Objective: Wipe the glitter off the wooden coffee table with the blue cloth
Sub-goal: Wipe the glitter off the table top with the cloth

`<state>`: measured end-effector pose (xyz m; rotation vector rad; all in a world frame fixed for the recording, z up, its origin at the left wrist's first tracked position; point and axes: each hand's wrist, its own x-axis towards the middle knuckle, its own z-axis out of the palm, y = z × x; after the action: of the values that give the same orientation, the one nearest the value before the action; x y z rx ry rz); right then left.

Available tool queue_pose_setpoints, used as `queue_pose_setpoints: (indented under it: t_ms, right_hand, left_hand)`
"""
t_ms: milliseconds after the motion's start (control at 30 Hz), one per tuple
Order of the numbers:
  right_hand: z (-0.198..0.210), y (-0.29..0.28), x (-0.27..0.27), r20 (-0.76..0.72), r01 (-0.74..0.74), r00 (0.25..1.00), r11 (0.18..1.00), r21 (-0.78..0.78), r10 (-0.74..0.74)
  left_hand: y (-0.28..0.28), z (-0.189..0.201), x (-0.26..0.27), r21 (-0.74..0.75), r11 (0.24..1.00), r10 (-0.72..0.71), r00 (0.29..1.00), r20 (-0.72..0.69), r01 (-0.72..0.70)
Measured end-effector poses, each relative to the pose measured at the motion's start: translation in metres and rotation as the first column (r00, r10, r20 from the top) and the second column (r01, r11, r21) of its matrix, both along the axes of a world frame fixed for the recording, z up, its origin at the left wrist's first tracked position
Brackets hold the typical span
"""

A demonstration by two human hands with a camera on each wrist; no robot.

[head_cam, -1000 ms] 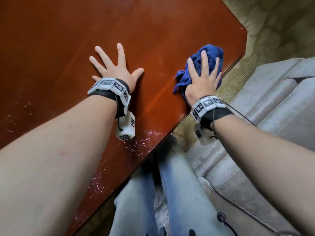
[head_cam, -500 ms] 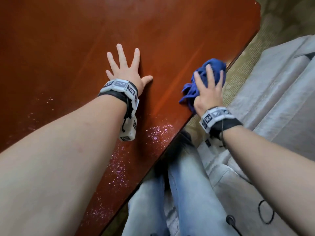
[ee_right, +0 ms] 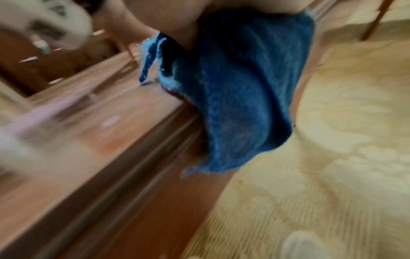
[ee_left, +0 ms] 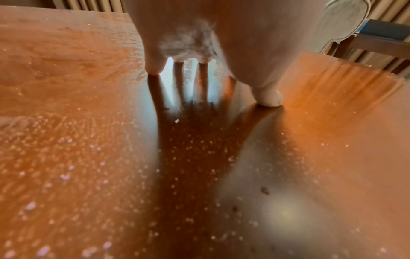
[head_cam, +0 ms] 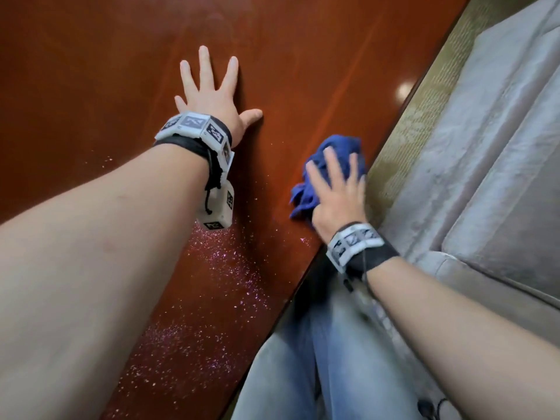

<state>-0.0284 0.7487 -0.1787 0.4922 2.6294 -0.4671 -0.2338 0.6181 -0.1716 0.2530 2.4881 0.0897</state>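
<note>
The glossy reddish wooden coffee table (head_cam: 91, 71) fills the left of the head view. Pink glitter (head_cam: 224, 268) lies scattered along its near edge, under and behind my left forearm. My left hand (head_cam: 212, 86) lies flat on the wood with fingers spread; in the left wrist view the thumb (ee_left: 268, 98) touches the tabletop (ee_left: 66, 70) and glitter specks (ee_left: 66, 175) show close up. My right hand (head_cam: 336, 189) presses the bunched blue cloth (head_cam: 333, 147) onto the table's right edge with straight, spread fingers. In the blurred right wrist view, part of the cloth (ee_right: 239, 87) hangs over the table edge (ee_right: 111, 149).
A grey sofa (head_cam: 500, 147) runs along the right, with a strip of patterned beige carpet (head_cam: 424, 101) between it and the table. My legs in light jeans (head_cam: 318, 359) sit against the near table edge. A chair (ee_left: 377, 35) stands beyond the table.
My right hand has slid the blue cloth toward me along the table's right edge, closer to the glitter. The left hand stays flat on the wood.
</note>
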Motion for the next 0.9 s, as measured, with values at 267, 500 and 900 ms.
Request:
queue_pose_setpoints:
  t_ms: [267,500,900]
  right_hand:
    - [-0.007,-0.028,-0.072,-0.101,0.134,0.987,0.988,0.079,-0.125]
    - [0.004,-0.034,-0.013,0.067,-0.189,0.978,0.976,-0.108,0.197]
    - [0.001,-0.094,-0.082,-0.015,-0.250,0.968,0.963,-0.105,0.250]
  left_hand:
    - [-0.011,-0.006,-0.002,0.034,0.999,0.041,0.999,-0.030,-0.040]
    - [-0.015,0.000,-0.012,0.018,0.996,0.089,0.996,0.012,-0.090]
    - [-0.059,0.003,-0.045,-0.010,0.982,0.188,0.982,0.006,-0.187]
